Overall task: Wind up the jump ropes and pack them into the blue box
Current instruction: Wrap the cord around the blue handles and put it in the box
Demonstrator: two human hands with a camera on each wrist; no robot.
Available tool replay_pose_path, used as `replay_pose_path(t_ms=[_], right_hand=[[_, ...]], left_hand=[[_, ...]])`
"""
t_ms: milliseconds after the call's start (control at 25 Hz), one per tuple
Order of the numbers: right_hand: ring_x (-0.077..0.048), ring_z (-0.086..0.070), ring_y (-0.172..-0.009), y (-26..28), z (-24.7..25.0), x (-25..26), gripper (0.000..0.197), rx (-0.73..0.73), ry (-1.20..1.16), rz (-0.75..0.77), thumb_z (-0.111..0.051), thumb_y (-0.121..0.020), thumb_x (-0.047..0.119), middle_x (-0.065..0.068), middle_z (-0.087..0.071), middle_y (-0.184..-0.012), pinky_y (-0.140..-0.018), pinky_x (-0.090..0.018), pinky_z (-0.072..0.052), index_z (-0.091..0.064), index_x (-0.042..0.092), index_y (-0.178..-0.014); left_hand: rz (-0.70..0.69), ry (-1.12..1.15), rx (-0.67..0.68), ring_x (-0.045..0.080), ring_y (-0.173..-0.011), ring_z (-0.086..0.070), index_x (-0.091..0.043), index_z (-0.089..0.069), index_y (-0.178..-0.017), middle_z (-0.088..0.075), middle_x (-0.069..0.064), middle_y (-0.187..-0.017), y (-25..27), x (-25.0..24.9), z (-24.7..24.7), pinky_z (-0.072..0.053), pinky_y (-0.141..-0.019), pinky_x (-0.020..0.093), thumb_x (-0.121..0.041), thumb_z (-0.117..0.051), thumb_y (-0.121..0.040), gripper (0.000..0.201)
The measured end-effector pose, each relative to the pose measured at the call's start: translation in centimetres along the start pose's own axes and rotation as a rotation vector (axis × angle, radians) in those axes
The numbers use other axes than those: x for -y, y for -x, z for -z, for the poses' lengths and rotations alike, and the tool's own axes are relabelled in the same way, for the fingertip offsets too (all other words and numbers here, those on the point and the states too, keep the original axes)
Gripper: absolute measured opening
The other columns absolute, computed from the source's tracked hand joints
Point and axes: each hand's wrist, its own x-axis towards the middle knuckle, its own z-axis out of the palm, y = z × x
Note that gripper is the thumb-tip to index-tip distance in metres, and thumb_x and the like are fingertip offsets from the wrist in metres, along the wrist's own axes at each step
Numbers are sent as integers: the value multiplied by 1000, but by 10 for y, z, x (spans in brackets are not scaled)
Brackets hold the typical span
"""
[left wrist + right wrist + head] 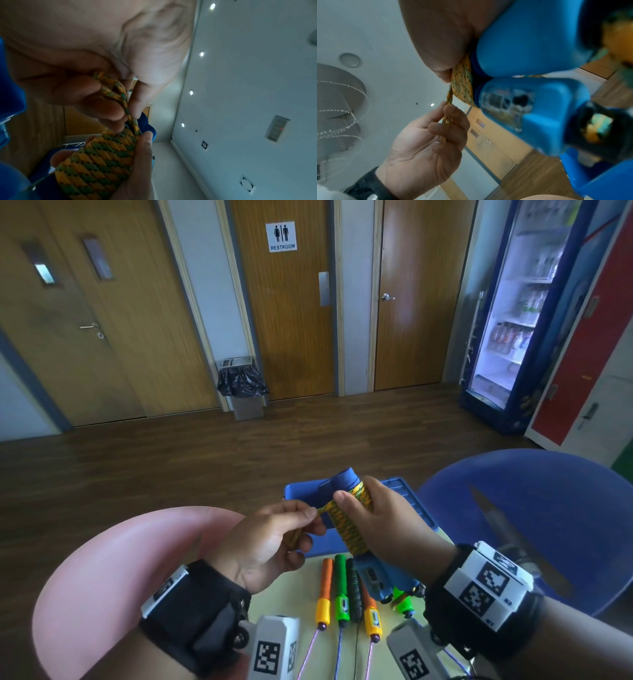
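The right hand [383, 525] is gripping a pair of blue plastic jump-rope handles [346, 479] held side by side, its fingers wrapping over the yellow-and-green braided cord [346, 529] coiled tightly around them. The left hand [274, 542] is pinching the doubled free end of that cord [118, 93] between thumb and fingertips, just beside the top of the coil; so both grips are closed, one on the bundle, one on the tail.

The likely trouble is the tail. If the left-hand pinch is slackening before the end is tucked under a turn, the upper wraps could be springing loose and unwinding down the handles. The right thumb [344, 499] is pressing on the top turns, and lifting it too early would probably cause the same thing. A bundle that loosens may also be catching on the rim when it goes into the box.

The blue plastic box [407, 494] is sitting just behind the hands, at the far edge of the pale yellow-green bench [291, 590]. On the bench, near the wrists, several more ropes are lying unwound: orange [325, 587], green [342, 590] and black [352, 587] handles side by side, thin purple cords [308, 655] trailing towards the person.

A pink chair [113, 577] and a blue chair [534, 508] are flanking the bench. Beyond are a dark wood floor [171, 467], wooden doors, one with a restroom sign [281, 237], a lined waste bin [241, 386] and a lit drinks fridge [513, 313].
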Motion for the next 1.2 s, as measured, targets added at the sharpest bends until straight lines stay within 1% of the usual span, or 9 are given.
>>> replay_pose_path(t_ms=[120,320,360,480,640,800,920,1040,1200], right_hand=[[-7,-60,-67,3,3,5,33,16,77,44,-49,-94,57,3,-63,-78,-52,-15,-43,-53,24,-89],[-10,-63,-68,-4,5,4,39,-18,-23,21,-52,-93,57,0,-66,-80,-53,-19,-49,-55,18,-88],[-11,-64,-69,-5,5,2,40,-17,-70,5,-52,-92,57,-2,-66,-81,-57,-22,-52,-56,17,-89],[-27,-69,-81,-6,2,-2,48,36,-215,-39,-53,-91,61,-13,-69,-89,-73,-46,-60,-59,14,-92],[-36,-71,-82,-1,-2,-2,53,121,-364,-95,-56,-85,67,-18,-70,-89,-72,-57,-59,-61,15,-90],[-30,-71,-77,4,-1,4,40,150,-424,-102,-56,-91,57,-8,-66,-78,-71,-56,-60,-62,18,-86],[-41,-71,-82,4,2,10,44,159,-494,-105,-58,-88,62,-12,-68,-80,-70,-52,-61,-64,18,-88],[-45,-70,-82,3,6,16,50,180,-614,-156,-58,-88,54,-16,-68,-82,-63,-42,-59,-61,5,-100],[-39,-70,-73,10,5,23,46,223,-735,-203,-57,-91,48,-14,-70,-78,-68,-44,-59,-63,4,-103]], left_hand=[[10,41,5,12,-48,-45,-16,-56,-72,-61,7,-69,0,0,2,-27,-45,20,-1,-52,-91,25],[-184,9,-20,11,-46,-35,-11,-54,-73,-46,8,-61,-1,6,4,-27,-43,18,1,-55,-93,23],[-211,-9,-13,11,-46,-35,-10,-54,-73,-45,7,-60,0,6,5,-26,-43,18,-1,-56,-93,22],[-271,-86,-1,9,-46,-34,-12,-52,-73,-45,7,-62,4,4,10,-26,-43,17,-7,-57,-94,23],[-381,-323,45,12,-52,-33,-22,-52,-63,-45,5,-60,12,-2,21,-23,-48,23,-26,-55,-83,22],[-503,-399,70,18,-55,-27,-23,-42,-57,-35,5,-56,15,-2,30,-22,-51,28,-30,-51,-87,32],[-581,-402,91,25,-57,-25,-14,-37,-61,-30,12,-59,14,8,29,-23,-58,39,-40,-48,-93,43],[-680,-497,36,23,-58,-32,-12,-39,-62,-37,8,-59,14,9,28,-29,-58,32,-29,-45,-97,39],[-678,-502,27,13,-60,-46,-17,-54,-63,-52,2,-62,11,8,32,-37,-59,21,-25,-49,-93,32]])
